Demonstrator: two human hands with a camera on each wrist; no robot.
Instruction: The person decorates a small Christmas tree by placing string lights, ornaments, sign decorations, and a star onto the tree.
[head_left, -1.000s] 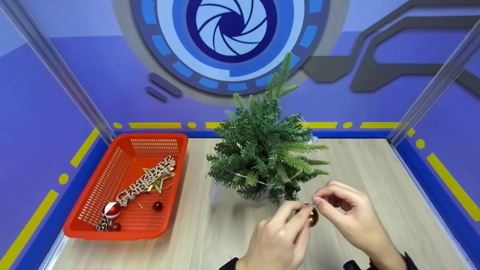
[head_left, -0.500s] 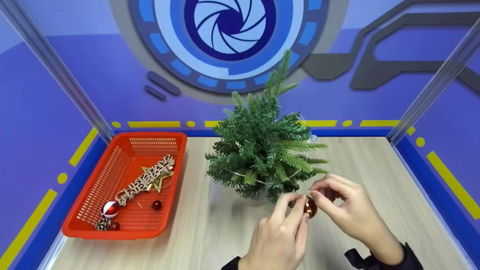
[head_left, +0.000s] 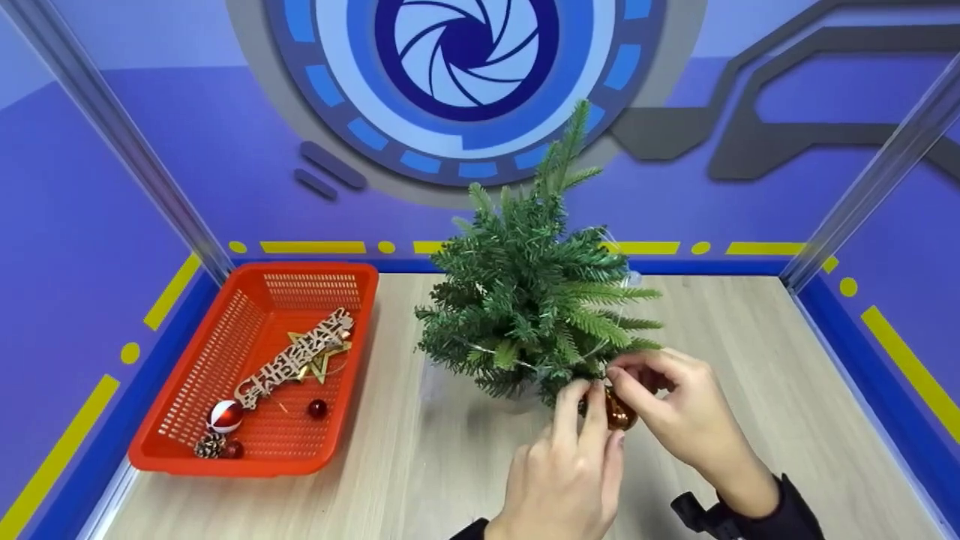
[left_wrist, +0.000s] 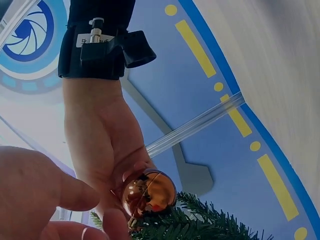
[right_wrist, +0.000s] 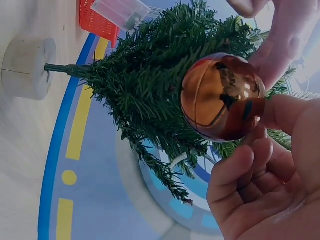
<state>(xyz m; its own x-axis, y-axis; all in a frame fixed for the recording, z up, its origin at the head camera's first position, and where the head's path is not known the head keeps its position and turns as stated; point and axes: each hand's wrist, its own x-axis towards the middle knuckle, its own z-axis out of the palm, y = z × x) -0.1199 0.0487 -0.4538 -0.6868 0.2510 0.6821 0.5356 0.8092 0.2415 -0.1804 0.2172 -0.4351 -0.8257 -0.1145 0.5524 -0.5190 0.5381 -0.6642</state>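
Note:
A shiny copper-coloured Christmas ball [head_left: 619,409] hangs by the lower right branches of a small artificial Christmas tree [head_left: 525,300]. My right hand [head_left: 686,409] pinches at the top of the ball with thumb and forefinger; the string there is too small to make out. Close beside it, my left hand [head_left: 562,469] reaches to the branch tips with fingers fairly straight, its thumb apart from them. In the right wrist view the ball [right_wrist: 222,97] covers part of the tree. The left wrist view has the ball [left_wrist: 150,192] against green needles, below the right wrist.
At the left stands an orange-red basket [head_left: 330,450] holding a wooden lettering ornament [head_left: 292,360], a gold star [head_left: 319,367], a red-and-white ball [head_left: 225,416], a pinecone [head_left: 210,445] and small red balls [head_left: 317,409]. Printed panels [head_left: 825,202] wall the table in. The tree has a round pale base [right_wrist: 30,69].
Both hands have moved slightly up and left toward the lower right branches, the ball with them. The left hand's fingers have spread from the ball. Basket and tree stay put.

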